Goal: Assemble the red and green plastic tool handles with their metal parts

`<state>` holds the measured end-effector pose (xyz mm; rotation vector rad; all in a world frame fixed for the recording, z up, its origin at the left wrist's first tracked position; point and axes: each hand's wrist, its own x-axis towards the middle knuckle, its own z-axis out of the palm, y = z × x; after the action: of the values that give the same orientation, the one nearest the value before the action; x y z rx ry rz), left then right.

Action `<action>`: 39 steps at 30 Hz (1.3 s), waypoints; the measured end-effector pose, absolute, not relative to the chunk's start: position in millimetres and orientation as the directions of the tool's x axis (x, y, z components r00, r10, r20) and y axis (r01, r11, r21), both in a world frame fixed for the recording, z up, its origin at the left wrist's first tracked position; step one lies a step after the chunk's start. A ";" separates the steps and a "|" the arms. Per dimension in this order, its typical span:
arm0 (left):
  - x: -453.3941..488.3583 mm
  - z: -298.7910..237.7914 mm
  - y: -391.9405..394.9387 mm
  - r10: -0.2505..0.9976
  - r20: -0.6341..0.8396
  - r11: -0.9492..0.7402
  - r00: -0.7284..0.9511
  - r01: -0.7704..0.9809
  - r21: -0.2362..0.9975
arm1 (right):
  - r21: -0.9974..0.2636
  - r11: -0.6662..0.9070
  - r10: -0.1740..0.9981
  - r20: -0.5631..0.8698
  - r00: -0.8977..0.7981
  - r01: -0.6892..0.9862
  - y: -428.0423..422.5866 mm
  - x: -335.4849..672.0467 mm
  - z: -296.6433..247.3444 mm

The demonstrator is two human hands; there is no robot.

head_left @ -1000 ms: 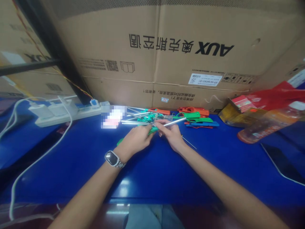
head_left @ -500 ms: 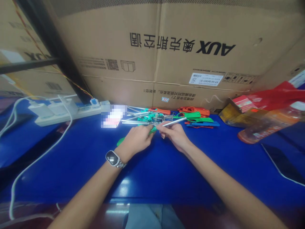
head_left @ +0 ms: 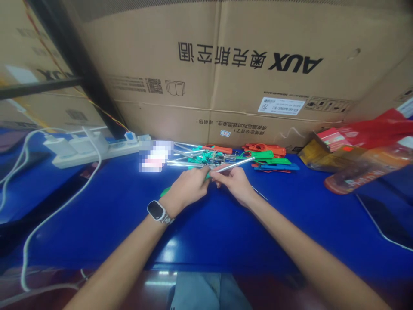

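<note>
My left hand (head_left: 190, 187), with a watch on its wrist, is closed round the green handle of a long-nosed lighter (head_left: 239, 163). The handle's rounded end sticks out below the hand, and the silver tube points up to the right. My right hand (head_left: 237, 183) pinches near where tube and handle meet; its fingertips partly hide that spot. A thin rod (head_left: 260, 193) shows beyond the right hand; whether the fingers hold it is hidden. Just behind the hands lies a pile of metal tubes and teal lighter parts (head_left: 213, 156). Green lighter handles (head_left: 263, 154) lie to the right.
Orange handles (head_left: 264, 149) and a blue handle (head_left: 280, 167) lie by the green ones. A large carton (head_left: 226, 86) stands behind. At left is a power strip (head_left: 87, 155) with white cables; at right, a drink bottle (head_left: 361, 172) and a phone (head_left: 383, 219).
The thin rod now shows beyond my right hand, where none was visible before. Both hands keep their hold on the lighter; the view has shifted slightly.
</note>
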<state>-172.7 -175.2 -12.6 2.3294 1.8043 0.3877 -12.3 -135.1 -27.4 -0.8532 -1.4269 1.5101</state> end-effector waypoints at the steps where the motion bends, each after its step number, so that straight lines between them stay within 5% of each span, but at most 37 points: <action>1: -172.6 -12.1 -175.3 0.966 0.112 -0.257 0.233 0.912 0.321 | -0.991 0.034 0.916 0.083 -0.392 -0.131 -135.4 -13.6 -27.9; 11: -166.9 -13.1 -166.7 0.955 0.178 -0.296 0.236 0.776 0.557 | -0.990 0.055 0.901 0.105 -0.422 -0.130 -130.4 -16.8 -26.8; 17: -183.5 -7.2 -164.4 0.881 0.373 -0.425 0.292 0.835 0.349 | -0.979 0.062 0.945 0.120 -0.305 -0.195 -121.0 -3.6 -27.2; 22: -205.2 -6.2 -172.3 0.919 0.225 -0.383 0.325 0.870 0.311 | -0.951 0.025 0.964 0.105 -0.243 -0.309 -118.3 -0.1 -29.2; 27: -191.4 -18.1 -177.3 0.915 0.186 -0.400 0.357 0.748 0.529 | -0.940 0.045 0.970 0.122 -0.208 -0.339 -123.6 -1.1 -24.9; 32: -166.4 -30.9 -179.7 0.955 0.013 -0.155 0.297 0.461 0.874 | -0.956 0.054 0.969 0.120 -0.217 -0.287 -121.2 1.5 -23.1; 39: -150.0 -38.0 -177.2 0.963 -0.016 -0.044 0.268 0.217 0.975 | -0.982 0.143 0.935 0.174 -0.309 -0.120 -135.6 -9.8 -30.7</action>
<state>-150.0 -177.2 -38.0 1.4968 1.1529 0.9005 -9.8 -135.6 -30.7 -0.8473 -1.4375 1.3583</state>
